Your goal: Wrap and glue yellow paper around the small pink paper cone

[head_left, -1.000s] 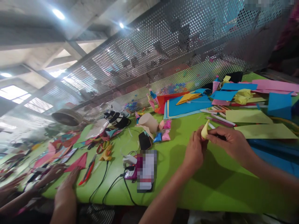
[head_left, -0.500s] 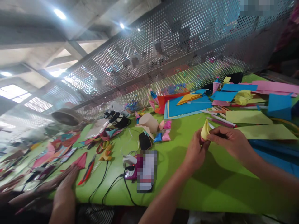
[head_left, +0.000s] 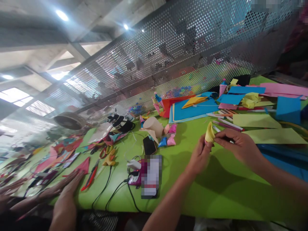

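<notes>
Mid-fold above the green counter (head_left: 216, 189): yellow paper piece (head_left: 209, 133) pinched between left hand (head_left: 201, 154) and right hand (head_left: 237, 144) (both clamped on it); next, probably a firmer crease.

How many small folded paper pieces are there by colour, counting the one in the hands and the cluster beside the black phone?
Yellow: 1, held by left hand and right hand
Pink: 2
Blue: 1
Total: 4
</notes>
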Action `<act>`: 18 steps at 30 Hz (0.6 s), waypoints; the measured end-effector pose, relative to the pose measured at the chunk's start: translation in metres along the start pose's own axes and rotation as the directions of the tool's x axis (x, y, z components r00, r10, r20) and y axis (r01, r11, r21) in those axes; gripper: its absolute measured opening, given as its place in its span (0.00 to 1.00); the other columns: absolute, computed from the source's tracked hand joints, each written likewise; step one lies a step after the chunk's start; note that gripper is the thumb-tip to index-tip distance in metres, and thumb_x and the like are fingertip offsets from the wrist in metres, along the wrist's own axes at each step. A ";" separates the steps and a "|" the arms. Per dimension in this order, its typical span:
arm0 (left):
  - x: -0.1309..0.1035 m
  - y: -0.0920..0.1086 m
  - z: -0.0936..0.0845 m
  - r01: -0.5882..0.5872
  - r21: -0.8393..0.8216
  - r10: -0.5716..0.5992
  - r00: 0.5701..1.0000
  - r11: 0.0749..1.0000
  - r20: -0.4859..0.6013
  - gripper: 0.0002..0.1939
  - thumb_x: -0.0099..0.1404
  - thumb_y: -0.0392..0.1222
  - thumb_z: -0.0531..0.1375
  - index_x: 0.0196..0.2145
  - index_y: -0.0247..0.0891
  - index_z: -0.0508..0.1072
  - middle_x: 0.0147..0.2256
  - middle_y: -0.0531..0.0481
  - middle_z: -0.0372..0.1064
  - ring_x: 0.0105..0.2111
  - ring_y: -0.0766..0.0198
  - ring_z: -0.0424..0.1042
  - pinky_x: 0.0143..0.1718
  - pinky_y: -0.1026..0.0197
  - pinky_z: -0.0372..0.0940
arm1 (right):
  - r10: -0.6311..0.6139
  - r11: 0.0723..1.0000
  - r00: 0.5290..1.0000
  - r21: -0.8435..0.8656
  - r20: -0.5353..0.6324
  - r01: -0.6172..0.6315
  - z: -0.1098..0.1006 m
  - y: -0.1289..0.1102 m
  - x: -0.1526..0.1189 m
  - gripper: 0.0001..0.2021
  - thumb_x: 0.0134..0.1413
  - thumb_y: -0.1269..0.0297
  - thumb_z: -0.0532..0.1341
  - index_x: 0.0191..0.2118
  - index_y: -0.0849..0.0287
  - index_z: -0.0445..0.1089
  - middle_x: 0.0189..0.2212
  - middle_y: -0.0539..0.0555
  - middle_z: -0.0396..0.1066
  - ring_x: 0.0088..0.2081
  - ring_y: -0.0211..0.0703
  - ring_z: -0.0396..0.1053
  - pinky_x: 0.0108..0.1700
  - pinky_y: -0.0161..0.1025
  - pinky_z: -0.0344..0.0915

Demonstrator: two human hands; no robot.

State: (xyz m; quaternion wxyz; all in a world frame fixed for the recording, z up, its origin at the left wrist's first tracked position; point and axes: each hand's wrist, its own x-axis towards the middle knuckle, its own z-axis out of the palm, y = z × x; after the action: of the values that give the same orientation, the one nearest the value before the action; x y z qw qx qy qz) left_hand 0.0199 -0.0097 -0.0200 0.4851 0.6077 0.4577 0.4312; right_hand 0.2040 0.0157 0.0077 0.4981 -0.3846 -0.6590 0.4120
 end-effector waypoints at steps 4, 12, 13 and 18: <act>0.000 0.003 0.000 -0.010 -0.020 0.011 1.000 1.000 0.004 0.30 0.77 0.62 0.55 0.64 0.37 0.66 0.45 0.44 0.69 0.43 0.60 0.66 0.51 0.56 0.65 | -0.072 0.993 0.997 -0.096 -0.008 0.071 -0.001 0.002 -0.001 0.08 0.64 0.56 0.66 0.38 0.51 0.82 0.33 0.52 0.80 0.35 0.46 0.76 0.38 0.42 0.72; -0.001 0.009 0.001 -0.039 -0.072 0.038 0.999 0.997 -0.022 0.31 0.73 0.66 0.59 0.59 0.37 0.70 0.44 0.44 0.68 0.43 0.58 0.64 0.51 0.56 0.64 | 0.060 0.998 0.997 0.023 -0.058 -0.059 0.001 0.003 -0.003 0.13 0.57 0.48 0.71 0.37 0.53 0.82 0.32 0.52 0.80 0.33 0.45 0.76 0.37 0.40 0.73; -0.001 0.009 0.001 -0.039 -0.077 0.038 0.999 0.996 -0.025 0.31 0.73 0.66 0.59 0.59 0.38 0.70 0.44 0.44 0.68 0.43 0.58 0.64 0.51 0.55 0.64 | 0.055 0.998 0.997 0.025 -0.058 -0.054 0.001 0.002 -0.003 0.13 0.57 0.49 0.71 0.37 0.53 0.82 0.31 0.51 0.80 0.33 0.45 0.76 0.37 0.40 0.72; 0.000 0.008 0.001 -0.053 -0.089 0.051 0.998 0.995 -0.025 0.29 0.74 0.64 0.59 0.59 0.40 0.70 0.50 0.42 0.69 0.47 0.56 0.65 0.54 0.55 0.63 | -0.023 1.000 0.998 -0.008 -0.053 0.023 0.001 -0.002 -0.003 0.07 0.60 0.55 0.69 0.36 0.52 0.81 0.30 0.50 0.79 0.32 0.42 0.74 0.36 0.39 0.71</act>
State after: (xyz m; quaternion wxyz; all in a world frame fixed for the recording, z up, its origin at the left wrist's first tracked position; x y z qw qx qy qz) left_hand 0.0220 -0.0113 -0.0121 0.4953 0.5922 0.4275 0.4703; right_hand 0.2038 0.0124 0.0082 0.5186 -0.3897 -0.6515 0.3934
